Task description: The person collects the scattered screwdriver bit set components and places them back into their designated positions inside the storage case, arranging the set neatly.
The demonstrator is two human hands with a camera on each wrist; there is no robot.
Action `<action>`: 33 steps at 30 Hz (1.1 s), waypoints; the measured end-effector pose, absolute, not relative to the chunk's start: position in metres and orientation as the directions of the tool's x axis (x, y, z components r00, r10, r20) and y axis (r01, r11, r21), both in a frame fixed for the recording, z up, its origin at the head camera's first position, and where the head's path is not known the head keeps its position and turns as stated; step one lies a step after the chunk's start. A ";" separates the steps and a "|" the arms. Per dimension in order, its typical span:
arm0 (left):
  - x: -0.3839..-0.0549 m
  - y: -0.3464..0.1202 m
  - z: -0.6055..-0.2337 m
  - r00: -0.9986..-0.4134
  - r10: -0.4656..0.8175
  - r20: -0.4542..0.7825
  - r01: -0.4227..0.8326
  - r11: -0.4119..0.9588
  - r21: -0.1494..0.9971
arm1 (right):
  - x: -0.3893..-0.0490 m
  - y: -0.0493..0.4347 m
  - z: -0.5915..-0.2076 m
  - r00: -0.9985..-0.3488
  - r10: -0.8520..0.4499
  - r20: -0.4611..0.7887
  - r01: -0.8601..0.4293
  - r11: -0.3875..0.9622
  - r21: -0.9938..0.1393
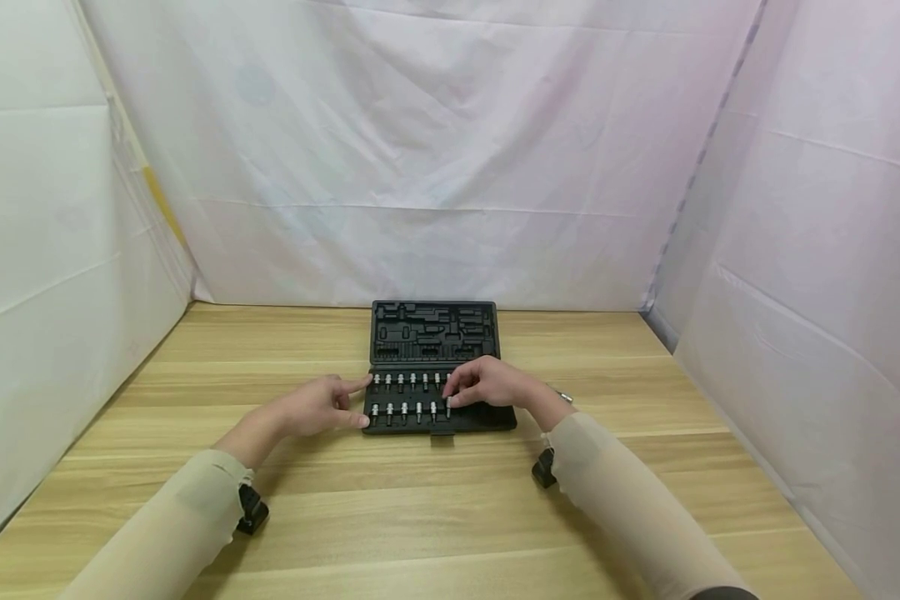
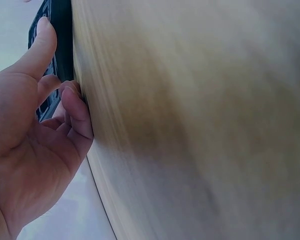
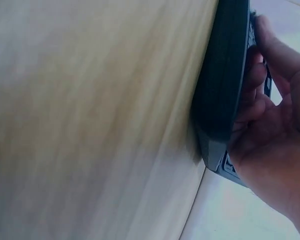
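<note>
A black socket case (image 1: 477, 418) lies unfolded on the table, with two rows of silver bit sockets (image 1: 403, 410) in its near half. My right hand (image 1: 487, 382) is over the right part of that half, thumb and index finger pinching a small silver bit socket (image 1: 448, 408) at the end of the front row. At the case's left edge, my left hand (image 1: 318, 407) rests its extended thumb on the near corner and its index finger by the back row. In the left wrist view its other fingers (image 2: 76, 112) are curled beside the case.
The lid (image 1: 435, 332) of the case lies open behind, showing moulded recesses. A small metal piece (image 1: 564, 396) is on the wooden table (image 1: 390, 517) beyond the right wrist. White sheeting (image 1: 420, 150) encloses the back and both sides.
</note>
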State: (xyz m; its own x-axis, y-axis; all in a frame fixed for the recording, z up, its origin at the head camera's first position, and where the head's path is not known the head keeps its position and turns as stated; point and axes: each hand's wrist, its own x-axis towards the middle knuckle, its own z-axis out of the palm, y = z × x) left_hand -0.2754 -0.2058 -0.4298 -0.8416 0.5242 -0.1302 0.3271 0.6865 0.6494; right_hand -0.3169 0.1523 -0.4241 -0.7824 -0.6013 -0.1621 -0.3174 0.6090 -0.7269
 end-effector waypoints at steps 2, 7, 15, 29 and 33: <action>-0.275 -0.206 -0.429 -0.841 0.524 -0.133 0.325 0.686 0.651 | -0.317 0.152 -0.423 -0.777 -0.607 -0.166 -0.326 0.614 -0.719; -0.276 -0.206 -0.428 -0.842 0.522 -0.137 0.320 0.687 0.652 | -0.316 0.150 -0.422 -0.771 -0.613 -0.169 -0.358 0.639 -0.681; -0.276 -0.206 -0.429 -0.844 0.519 -0.139 0.321 0.694 0.645 | -0.316 0.151 -0.425 -0.796 -0.579 -0.178 -0.319 0.651 -0.689; -0.274 -0.206 -0.429 -0.849 0.509 -0.144 0.307 0.696 0.649 | -0.314 0.141 -0.425 -0.813 -0.543 -0.210 -0.277 0.678 -0.681; -0.272 -0.205 -0.428 -0.848 0.509 -0.147 0.304 0.696 0.651 | -0.312 0.142 -0.421 -0.815 -0.538 -0.215 -0.261 0.673 -0.692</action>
State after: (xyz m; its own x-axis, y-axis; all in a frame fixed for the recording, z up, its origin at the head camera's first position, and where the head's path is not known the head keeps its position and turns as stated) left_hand -0.2722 -0.2049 -0.4280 -0.8484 0.5086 -0.1468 0.3045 0.6957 0.6506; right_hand -0.3116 0.1417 -0.4214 -0.8151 -0.5378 -0.2154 -0.2613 0.6732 -0.6918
